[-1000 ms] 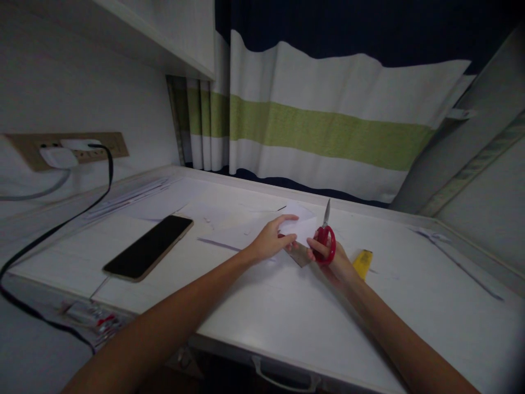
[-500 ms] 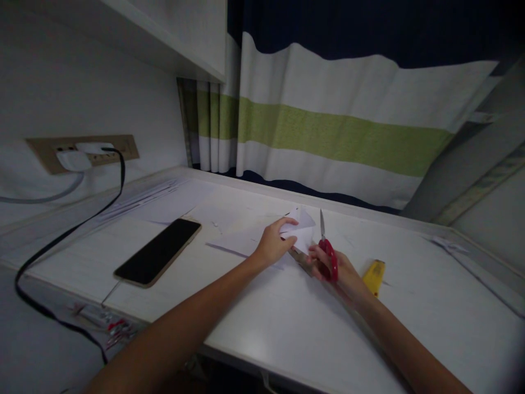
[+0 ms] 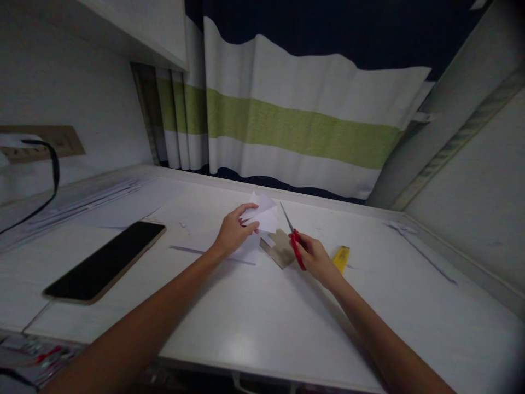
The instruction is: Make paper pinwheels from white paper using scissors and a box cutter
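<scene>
Between the thumb and fingers of my left hand is a cut white paper piece, held above the desk. My right hand is closed round the red handles of a pair of scissors. The blades point up and away, to the right of the paper and apart from it. Below and between my hands lies a grey-brown piece of card with a notched edge. A larger white sheet rests on the desk beneath my left hand.
A phone lies at the left with a cable at its near end. Behind it is a stack of white paper. A yellow tool sits by my right wrist. A thin paper strip lies far right on the white desk. A curtain hangs behind.
My view has turned right. My right hand has drawn the scissors away from the paper, and the grey-brown card now shows on the desk. The left hand still holds the paper.
</scene>
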`<state>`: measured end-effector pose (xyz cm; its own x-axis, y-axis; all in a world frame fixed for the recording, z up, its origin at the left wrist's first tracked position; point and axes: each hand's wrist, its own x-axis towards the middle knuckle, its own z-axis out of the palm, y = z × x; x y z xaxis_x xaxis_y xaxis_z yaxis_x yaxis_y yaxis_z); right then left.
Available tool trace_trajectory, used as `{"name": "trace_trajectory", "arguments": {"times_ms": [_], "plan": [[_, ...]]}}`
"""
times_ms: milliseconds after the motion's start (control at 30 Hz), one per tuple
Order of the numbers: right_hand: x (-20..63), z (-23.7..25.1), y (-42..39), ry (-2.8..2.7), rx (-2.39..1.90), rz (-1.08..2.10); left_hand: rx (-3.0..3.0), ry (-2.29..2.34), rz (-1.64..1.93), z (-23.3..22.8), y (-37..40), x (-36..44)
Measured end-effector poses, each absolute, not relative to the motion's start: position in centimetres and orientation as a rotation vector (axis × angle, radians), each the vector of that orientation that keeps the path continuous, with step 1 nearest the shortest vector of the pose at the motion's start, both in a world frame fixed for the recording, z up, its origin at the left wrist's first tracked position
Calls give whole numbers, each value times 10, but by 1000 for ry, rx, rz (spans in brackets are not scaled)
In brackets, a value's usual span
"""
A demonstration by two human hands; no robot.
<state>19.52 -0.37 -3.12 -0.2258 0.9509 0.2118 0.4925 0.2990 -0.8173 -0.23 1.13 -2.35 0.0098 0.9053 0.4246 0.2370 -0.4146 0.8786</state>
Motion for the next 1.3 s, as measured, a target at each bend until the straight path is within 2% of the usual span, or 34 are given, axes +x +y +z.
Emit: {"name": "trace_trajectory", "arguments": {"times_ms": [200,333,900,1133,1300], "plan": [[187,-29,-13,-1741,-1316,1155,1722,1174,1488,-22,13,-6],[186,-28,-19,-1844,-1194,1276,1691,1097,1550,-22,15,-7],[189,-15,-29,-1861,-1082,1380,1642,1097,1589,-16,14,-10],[192,-13,-27,-1598,-982,1945,1652,1118,1618,-15,16,-11],[193,-13,-30,-1557,-956,2097,1650,1158,1644,-13,14,-11]]}}
